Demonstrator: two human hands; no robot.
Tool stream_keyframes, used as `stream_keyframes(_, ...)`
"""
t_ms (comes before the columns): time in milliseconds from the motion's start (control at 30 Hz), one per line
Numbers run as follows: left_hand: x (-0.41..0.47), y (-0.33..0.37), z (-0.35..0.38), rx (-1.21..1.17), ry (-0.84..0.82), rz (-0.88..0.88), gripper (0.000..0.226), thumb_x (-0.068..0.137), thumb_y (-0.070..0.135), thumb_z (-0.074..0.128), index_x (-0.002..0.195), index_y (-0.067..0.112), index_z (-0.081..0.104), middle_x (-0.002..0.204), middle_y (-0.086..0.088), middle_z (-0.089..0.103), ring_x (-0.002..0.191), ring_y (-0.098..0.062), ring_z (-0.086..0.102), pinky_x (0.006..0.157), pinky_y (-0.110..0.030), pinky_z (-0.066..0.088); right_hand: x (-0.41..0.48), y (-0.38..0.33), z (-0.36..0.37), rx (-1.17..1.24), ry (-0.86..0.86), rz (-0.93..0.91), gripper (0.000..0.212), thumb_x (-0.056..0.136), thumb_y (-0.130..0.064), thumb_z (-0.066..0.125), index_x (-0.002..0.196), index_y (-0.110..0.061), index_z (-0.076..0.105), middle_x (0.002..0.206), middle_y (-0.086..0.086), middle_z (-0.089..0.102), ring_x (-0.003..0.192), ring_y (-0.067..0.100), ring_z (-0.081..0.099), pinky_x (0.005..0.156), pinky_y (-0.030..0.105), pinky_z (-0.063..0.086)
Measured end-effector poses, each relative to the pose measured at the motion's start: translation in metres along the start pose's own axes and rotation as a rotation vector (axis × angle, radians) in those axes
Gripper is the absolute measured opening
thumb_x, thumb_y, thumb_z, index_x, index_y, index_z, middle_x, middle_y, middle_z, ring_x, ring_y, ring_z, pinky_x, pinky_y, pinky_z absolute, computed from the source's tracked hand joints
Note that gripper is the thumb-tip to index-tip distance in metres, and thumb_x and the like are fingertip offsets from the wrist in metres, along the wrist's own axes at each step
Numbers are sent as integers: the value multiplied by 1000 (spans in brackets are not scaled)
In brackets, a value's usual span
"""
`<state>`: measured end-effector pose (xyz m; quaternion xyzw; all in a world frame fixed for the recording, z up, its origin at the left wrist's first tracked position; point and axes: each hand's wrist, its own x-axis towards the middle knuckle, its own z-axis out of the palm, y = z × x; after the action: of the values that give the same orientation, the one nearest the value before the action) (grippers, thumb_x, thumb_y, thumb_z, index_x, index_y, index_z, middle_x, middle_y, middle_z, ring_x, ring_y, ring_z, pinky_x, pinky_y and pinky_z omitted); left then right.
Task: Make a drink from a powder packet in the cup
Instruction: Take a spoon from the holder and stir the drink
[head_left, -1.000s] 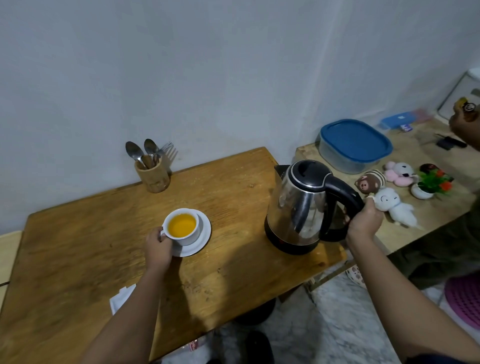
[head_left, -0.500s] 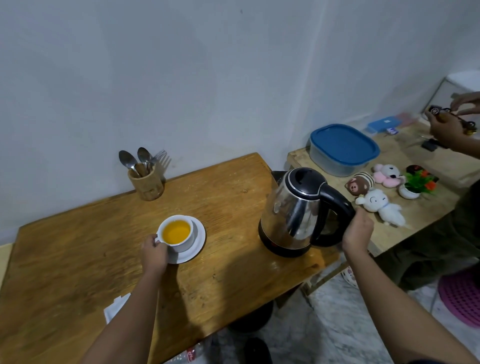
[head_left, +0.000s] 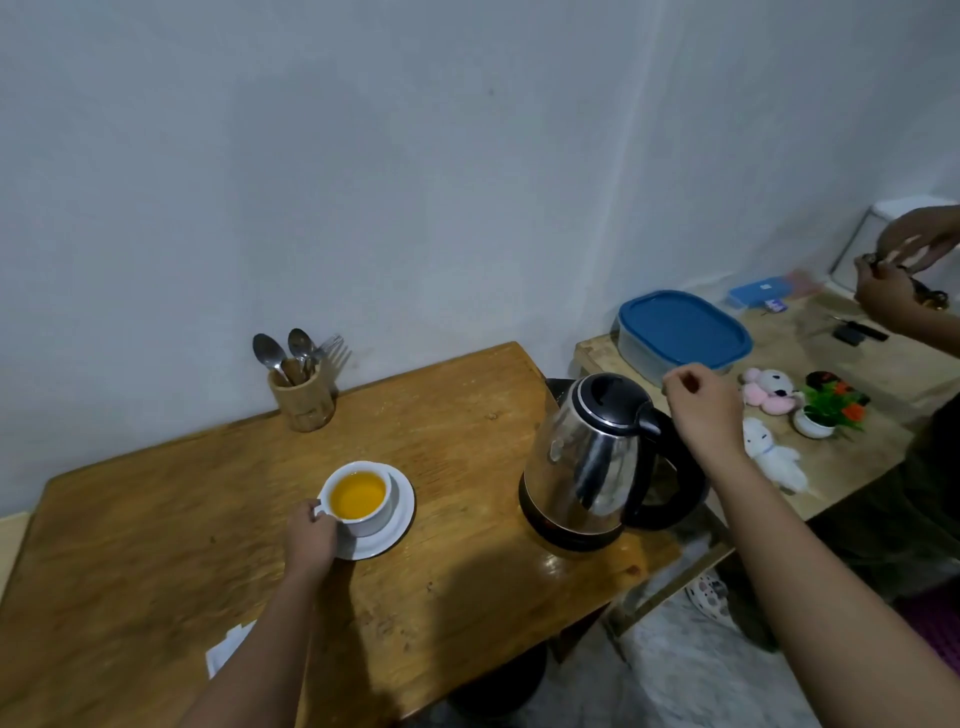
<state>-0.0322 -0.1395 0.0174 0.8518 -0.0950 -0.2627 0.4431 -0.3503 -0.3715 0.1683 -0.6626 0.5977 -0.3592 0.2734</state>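
A white cup (head_left: 370, 518) full of orange-yellow drink stands on a white saucer (head_left: 400, 522) in the middle of the wooden table (head_left: 156, 519). My left hand (head_left: 310, 535) grips the cup at its handle side. The steel kettle (head_left: 587, 462) with a black lid and handle stands on the table's right end. My right hand (head_left: 701, 410) hovers above and to the right of the kettle's handle, fingers loosely curled, holding nothing. A white paper piece (head_left: 226, 654), perhaps the packet, lies at the near edge, partly hidden by my left arm.
A wooden holder (head_left: 301, 397) with spoons and a fork stands by the wall. A second, lower table (head_left: 857, 441) at the right carries a blue-lidded box (head_left: 680, 330), small plush toys (head_left: 769, 389) and a tiny potted plant (head_left: 828, 410). Another person's hands (head_left: 893, 280) work at the far right.
My right hand has let go of the kettle's handle and risen above it. The kettle now stands on the table. My left hand stays on the cup.
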Motion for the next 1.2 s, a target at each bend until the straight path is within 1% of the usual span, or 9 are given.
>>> stream_keyframes(267,-2,3,-14,-2,-98,33,26,92,15,46,111,1,55,117,-23,59,92,-27,50,76,-35,40,11,-98,50,-80,-136,-312,14,86,-11,51,85,-8,64,81,5,60,78,20,52,68,27,38)
stream_keyframes(367,-3,3,-17,-3,-100,50,13,91,14,47,99,10,56,109,-18,62,89,-25,52,74,-32,40,2,-127,93,-26,-296,-391,13,85,-9,51,85,-9,64,80,5,61,74,19,54,59,25,39)
stream_keyframes(533,-4,4,-15,-39,-75,85,9,91,14,46,93,16,55,92,-7,59,79,-16,52,64,-27,41,-19,-163,181,32,-619,-427,16,85,-7,50,84,-8,66,78,3,61,71,15,53,52,8,37)
stream_keyframes(667,3,-5,-17,-57,-82,112,15,90,16,45,96,16,59,93,-5,63,85,-17,58,66,-25,44,-32,-180,256,2,-780,-393,22,84,-8,48,86,-5,69,94,9,69,81,17,55,69,22,40)
stream_keyframes(800,15,-18,-22,37,-103,168,18,88,13,45,97,15,61,95,-1,59,89,-17,54,69,-26,40,-47,-190,318,-45,-871,-405,22,86,-8,46,81,-6,68,95,13,70,78,16,53,69,24,37)
stream_keyframes(967,29,-26,-31,86,-207,203,28,91,20,47,116,14,58,114,-3,60,102,-14,55,84,-26,42,-63,-209,384,-41,-856,-412,25,86,-5,46,89,3,70,95,17,70,86,25,61,73,29,43)
stream_keyframes(1033,31,-29,-35,76,-258,213,28,92,24,47,116,16,58,115,-6,62,102,-17,57,83,-27,45,-66,-213,406,-88,-845,-430,24,86,-5,47,88,4,68,86,19,67,87,31,63,71,31,45)
stream_keyframes(1100,32,-28,-37,65,-283,241,27,93,21,47,116,14,58,115,-6,60,101,-14,55,80,-19,43,-67,-216,420,-157,-824,-437,22,88,-8,49,89,5,67,81,18,63,80,32,63,69,35,50)
stream_keyframes(1200,34,-29,-35,63,-275,274,25,92,17,47,113,11,59,113,-12,59,99,-16,53,76,-19,39,-65,-219,436,-266,-775,-435,22,88,-14,53,90,4,65,90,20,66,80,32,63,75,40,56)
